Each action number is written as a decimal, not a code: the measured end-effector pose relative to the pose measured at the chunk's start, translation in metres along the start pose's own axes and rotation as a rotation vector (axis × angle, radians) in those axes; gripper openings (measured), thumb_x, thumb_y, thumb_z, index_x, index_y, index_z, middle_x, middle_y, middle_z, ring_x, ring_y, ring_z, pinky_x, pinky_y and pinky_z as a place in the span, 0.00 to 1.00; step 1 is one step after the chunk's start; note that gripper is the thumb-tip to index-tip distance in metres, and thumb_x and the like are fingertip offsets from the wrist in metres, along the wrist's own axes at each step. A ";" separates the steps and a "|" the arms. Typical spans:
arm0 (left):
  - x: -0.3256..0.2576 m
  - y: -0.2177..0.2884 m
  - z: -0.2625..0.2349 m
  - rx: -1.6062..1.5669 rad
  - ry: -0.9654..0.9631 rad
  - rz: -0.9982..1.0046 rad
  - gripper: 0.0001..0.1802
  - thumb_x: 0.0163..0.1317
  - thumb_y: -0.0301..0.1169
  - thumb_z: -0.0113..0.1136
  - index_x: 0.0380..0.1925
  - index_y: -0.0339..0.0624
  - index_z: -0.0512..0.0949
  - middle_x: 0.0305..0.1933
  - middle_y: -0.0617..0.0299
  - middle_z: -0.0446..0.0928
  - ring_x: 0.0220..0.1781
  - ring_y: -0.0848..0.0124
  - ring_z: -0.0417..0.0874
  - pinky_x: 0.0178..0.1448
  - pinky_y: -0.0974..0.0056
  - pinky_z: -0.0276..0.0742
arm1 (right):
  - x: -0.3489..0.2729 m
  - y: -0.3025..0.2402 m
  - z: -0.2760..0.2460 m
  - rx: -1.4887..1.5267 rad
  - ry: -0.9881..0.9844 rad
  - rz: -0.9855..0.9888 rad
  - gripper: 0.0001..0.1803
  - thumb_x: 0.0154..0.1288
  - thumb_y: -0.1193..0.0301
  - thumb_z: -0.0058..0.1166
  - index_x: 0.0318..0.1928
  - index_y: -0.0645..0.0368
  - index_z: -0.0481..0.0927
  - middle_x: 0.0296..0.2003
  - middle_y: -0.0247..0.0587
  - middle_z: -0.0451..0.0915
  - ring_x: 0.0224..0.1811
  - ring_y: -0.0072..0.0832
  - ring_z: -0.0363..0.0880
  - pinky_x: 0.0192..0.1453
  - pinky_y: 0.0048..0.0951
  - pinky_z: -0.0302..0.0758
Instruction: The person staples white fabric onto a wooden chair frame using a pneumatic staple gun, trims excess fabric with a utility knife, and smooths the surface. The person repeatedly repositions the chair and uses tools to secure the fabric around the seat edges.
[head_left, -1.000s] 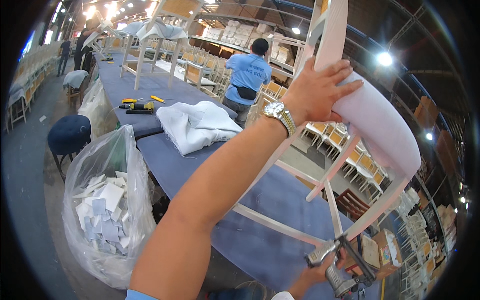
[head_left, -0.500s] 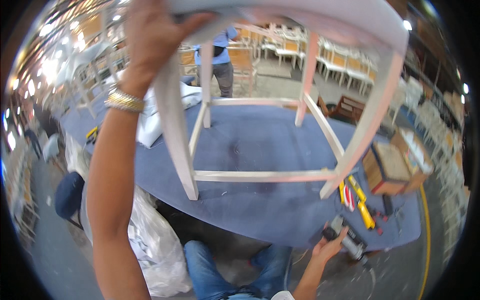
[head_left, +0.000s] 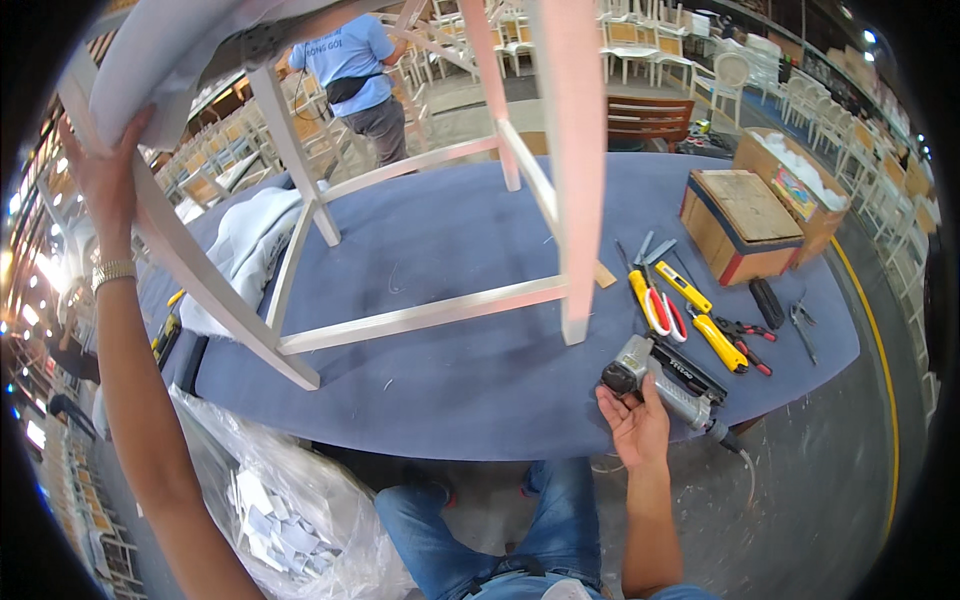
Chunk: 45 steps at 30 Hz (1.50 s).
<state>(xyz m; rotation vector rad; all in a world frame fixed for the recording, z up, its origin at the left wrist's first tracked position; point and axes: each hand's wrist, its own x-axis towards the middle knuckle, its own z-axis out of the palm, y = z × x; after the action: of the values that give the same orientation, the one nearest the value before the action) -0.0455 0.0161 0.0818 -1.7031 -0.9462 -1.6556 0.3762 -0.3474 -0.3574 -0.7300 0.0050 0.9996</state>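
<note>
Gripping white-painted wooden chair frame [head_left: 400, 260] overhead, left hand [head_left: 100, 180] | right hand [head_left: 632, 425] clasps grey metal nail gun [head_left: 665, 380], lying right of the legs

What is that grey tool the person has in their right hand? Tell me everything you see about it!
The nail gun looks like a metal power tool, silver-grey with a round head at its left end and a long black strip along its far side. It lies on its side at the near edge of the blue table. The right hand grips it from below, palm up. A thin hose leaves its right end and hangs toward the floor. Yellow-handled tools lie just beyond it.
</note>
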 end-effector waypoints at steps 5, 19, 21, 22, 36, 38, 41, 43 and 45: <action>-0.005 -0.029 -0.001 0.027 -0.140 -0.125 0.55 0.56 0.59 0.75 0.72 0.32 0.64 0.70 0.39 0.70 0.66 0.46 0.77 0.69 0.51 0.71 | 0.029 0.023 0.015 0.178 0.079 -0.121 0.28 0.77 0.56 0.57 0.64 0.65 0.72 0.54 0.51 0.78 0.59 0.44 0.80 0.64 0.42 0.83; -0.050 0.005 0.019 -0.187 -0.051 -0.282 0.67 0.50 0.59 0.78 0.79 0.38 0.50 0.73 0.36 0.68 0.70 0.44 0.76 0.73 0.51 0.72 | 0.016 0.021 0.031 -0.702 -0.183 -0.258 0.14 0.78 0.67 0.53 0.44 0.68 0.81 0.32 0.47 0.86 0.28 0.26 0.84 0.31 0.28 0.84; -0.055 -0.037 0.052 -0.123 -0.060 -0.208 0.61 0.58 0.58 0.71 0.79 0.35 0.49 0.75 0.33 0.64 0.76 0.44 0.69 0.75 0.50 0.67 | -0.001 0.024 0.035 -0.695 -0.150 -0.327 0.14 0.78 0.65 0.54 0.45 0.66 0.82 0.32 0.45 0.86 0.28 0.27 0.85 0.32 0.27 0.83; -0.060 -0.076 0.055 -0.031 -0.048 -0.135 0.55 0.64 0.54 0.67 0.79 0.35 0.49 0.75 0.33 0.64 0.76 0.44 0.68 0.76 0.49 0.66 | -0.010 0.029 0.036 -0.743 -0.167 -0.340 0.14 0.77 0.66 0.54 0.45 0.66 0.83 0.32 0.44 0.86 0.30 0.26 0.86 0.33 0.25 0.81; -0.008 -0.163 -0.011 0.169 -0.236 0.122 0.31 0.70 0.47 0.61 0.71 0.54 0.71 0.71 0.45 0.69 0.68 0.53 0.75 0.71 0.56 0.71 | 0.038 -0.141 -0.048 -1.398 0.305 -1.121 0.12 0.68 0.72 0.63 0.49 0.62 0.83 0.43 0.48 0.85 0.43 0.41 0.85 0.50 0.38 0.80; -0.008 -0.149 -0.024 0.459 -0.249 0.437 0.31 0.71 0.48 0.63 0.69 0.50 0.72 0.67 0.45 0.71 0.65 0.54 0.77 0.69 0.56 0.72 | 0.059 -0.139 -0.032 -1.393 0.134 -1.079 0.11 0.68 0.72 0.63 0.49 0.62 0.83 0.43 0.47 0.85 0.43 0.41 0.85 0.49 0.38 0.80; -0.040 -0.060 -0.007 0.104 -0.201 -0.023 0.42 0.63 0.57 0.69 0.63 0.33 0.72 0.61 0.44 0.77 0.60 0.55 0.80 0.64 0.56 0.74 | 0.064 -0.127 0.017 -1.427 -0.121 -0.939 0.13 0.69 0.70 0.62 0.51 0.62 0.82 0.44 0.49 0.86 0.44 0.41 0.86 0.51 0.39 0.80; -0.040 -0.041 -0.010 0.001 -0.179 -0.095 0.43 0.62 0.58 0.69 0.64 0.33 0.70 0.61 0.42 0.76 0.60 0.53 0.80 0.64 0.54 0.74 | 0.075 -0.108 0.039 -1.498 -0.310 -0.975 0.14 0.69 0.69 0.62 0.51 0.62 0.82 0.45 0.50 0.86 0.46 0.43 0.86 0.53 0.41 0.79; -0.037 -0.072 -0.023 0.117 -0.197 0.059 0.33 0.70 0.51 0.62 0.69 0.48 0.71 0.65 0.41 0.72 0.63 0.50 0.78 0.64 0.52 0.74 | 0.098 -0.089 0.063 -1.602 -0.484 -1.102 0.14 0.69 0.68 0.61 0.51 0.62 0.82 0.47 0.52 0.86 0.47 0.46 0.86 0.55 0.43 0.79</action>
<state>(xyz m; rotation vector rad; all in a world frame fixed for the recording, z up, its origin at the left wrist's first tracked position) -0.1162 0.0358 0.0411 -1.8199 -1.0517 -1.3853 0.4797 -0.2665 -0.2919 -1.5964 -1.5961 -0.1345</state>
